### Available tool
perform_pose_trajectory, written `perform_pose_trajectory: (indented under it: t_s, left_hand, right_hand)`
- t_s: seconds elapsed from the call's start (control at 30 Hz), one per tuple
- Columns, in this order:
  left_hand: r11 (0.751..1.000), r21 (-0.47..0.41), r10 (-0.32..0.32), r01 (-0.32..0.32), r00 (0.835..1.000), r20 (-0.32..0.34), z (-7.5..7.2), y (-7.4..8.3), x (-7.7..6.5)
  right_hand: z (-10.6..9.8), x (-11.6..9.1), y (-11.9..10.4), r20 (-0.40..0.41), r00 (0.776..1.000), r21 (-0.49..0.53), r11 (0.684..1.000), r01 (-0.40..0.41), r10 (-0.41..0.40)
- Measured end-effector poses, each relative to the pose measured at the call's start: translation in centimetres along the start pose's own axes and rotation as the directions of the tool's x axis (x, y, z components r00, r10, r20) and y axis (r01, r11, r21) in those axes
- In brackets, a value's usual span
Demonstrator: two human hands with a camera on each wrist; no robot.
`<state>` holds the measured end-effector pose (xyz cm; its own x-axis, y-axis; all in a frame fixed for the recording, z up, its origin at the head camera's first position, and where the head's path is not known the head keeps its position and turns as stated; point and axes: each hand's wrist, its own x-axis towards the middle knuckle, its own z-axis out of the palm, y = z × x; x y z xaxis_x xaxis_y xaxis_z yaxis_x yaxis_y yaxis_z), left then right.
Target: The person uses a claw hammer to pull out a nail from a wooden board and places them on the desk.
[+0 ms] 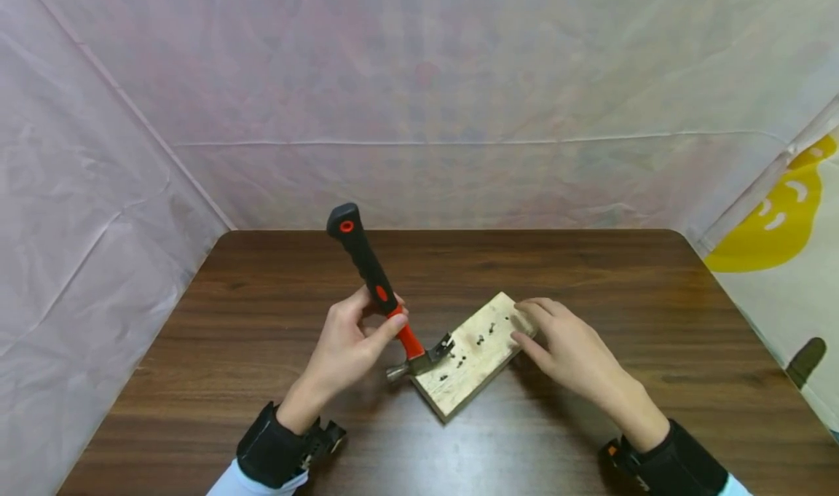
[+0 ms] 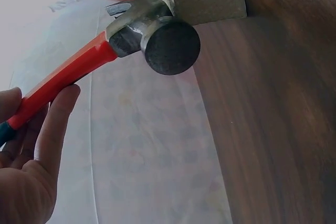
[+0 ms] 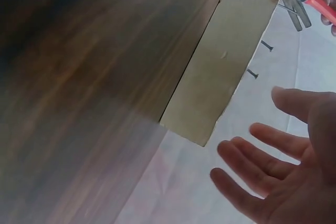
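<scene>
My left hand [image 1: 354,343] grips a claw hammer [image 1: 411,339] by the red neck below its black handle, which points up and away. The hammer's head [image 2: 152,35] is low at the near left end of a pale wooden block [image 1: 459,387], its claw over the top face. Several nails [image 3: 268,46] stick up from the block, one of them close by the claw. At the block's far right end, my right hand [image 1: 570,347] hovers with its fingers spread and relaxed, thumb and fingertips near the edge, holding nothing.
The block lies at a slant on a brown wood-grain table [image 1: 216,379]. Behind and to the left hang pale sheets [image 1: 419,81]. At the right is a white surface with a yellow printed shape [image 1: 773,219].
</scene>
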<state>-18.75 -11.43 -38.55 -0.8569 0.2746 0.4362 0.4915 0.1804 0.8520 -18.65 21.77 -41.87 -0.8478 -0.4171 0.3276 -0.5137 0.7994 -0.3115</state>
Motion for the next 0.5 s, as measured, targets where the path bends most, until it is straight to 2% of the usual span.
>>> perform_pose_trajectory:
  t_s: [0.23,0.5]
  left_hand:
    - [1.0,0.0,0.002,-0.002,1.0,-0.018,-0.01,0.02,-0.04]
    - [1.0,-0.013,0.01,-0.01,0.999,-0.034,0.04,0.5,-0.07]
  right_hand:
    - [0.05,0.19,-0.27,-0.1,0.993,0.049,0.997,0.063,-0.058]
    - [0.18,0.35,-0.93,-0.152,0.98,0.098,0.985,0.141,-0.125]
